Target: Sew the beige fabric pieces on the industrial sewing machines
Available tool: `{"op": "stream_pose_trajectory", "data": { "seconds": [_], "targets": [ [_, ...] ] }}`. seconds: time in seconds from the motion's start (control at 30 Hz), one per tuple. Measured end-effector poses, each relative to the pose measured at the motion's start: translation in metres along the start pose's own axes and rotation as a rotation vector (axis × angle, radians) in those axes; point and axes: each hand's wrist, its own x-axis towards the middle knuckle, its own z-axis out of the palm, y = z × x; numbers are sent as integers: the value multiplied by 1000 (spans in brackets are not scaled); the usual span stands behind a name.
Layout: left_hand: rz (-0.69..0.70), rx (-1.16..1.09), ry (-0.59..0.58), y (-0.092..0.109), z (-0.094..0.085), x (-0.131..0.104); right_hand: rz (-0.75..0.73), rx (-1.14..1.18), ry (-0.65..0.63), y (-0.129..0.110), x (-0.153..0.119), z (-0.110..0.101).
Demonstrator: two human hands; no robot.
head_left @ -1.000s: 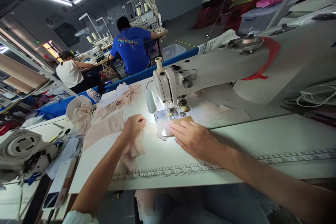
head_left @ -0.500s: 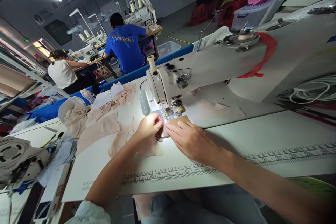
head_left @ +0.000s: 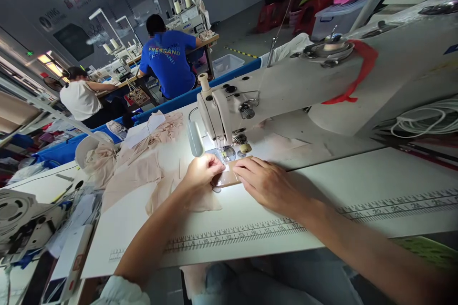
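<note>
My left hand (head_left: 204,170) is closed in a pinch just left of the sewing machine's needle area. At its fingertips shows a small white piece (head_left: 226,167), too small to name. My right hand (head_left: 266,183) rests on the right of the tan bed plate (head_left: 227,180), fingers bent and together; what they hold, if anything, is hidden. The sewing machine (head_left: 218,114) stands directly behind both hands, its presser foot (head_left: 228,153) lit by a lamp (head_left: 195,138). Thin beige fabric (head_left: 203,202) lies under my left wrist.
More beige fabric pieces (head_left: 132,181) and a white sheet (head_left: 143,131) lie to the left. A printed ruler (head_left: 229,238) runs along the table's front edge. Another machine (head_left: 17,214) stands at far left. Two people (head_left: 168,64) sit at machines beyond the blue trough (head_left: 229,78).
My right hand has drawn slightly right, away from my left fingertips, uncovering more of the tan plate. My left hand stays nearly in place. The view has shifted slightly.
</note>
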Motion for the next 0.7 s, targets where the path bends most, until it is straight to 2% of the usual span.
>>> {"op": "stream_pose_trajectory", "data": {
  "seconds": [0.47, 0.6, 0.7],
  "targets": [
    [-32, 16, -55, 8, -3, 1, -4, -127, -44, -3, 2, 0],
    [-43, 83, -96, 10, -9, 6, -21, -230, -95, -8, 7, -2],
    [4, 241, -117, 12, -13, 8, -32, -252, -97, -9, 9, -1]
  ]
}}
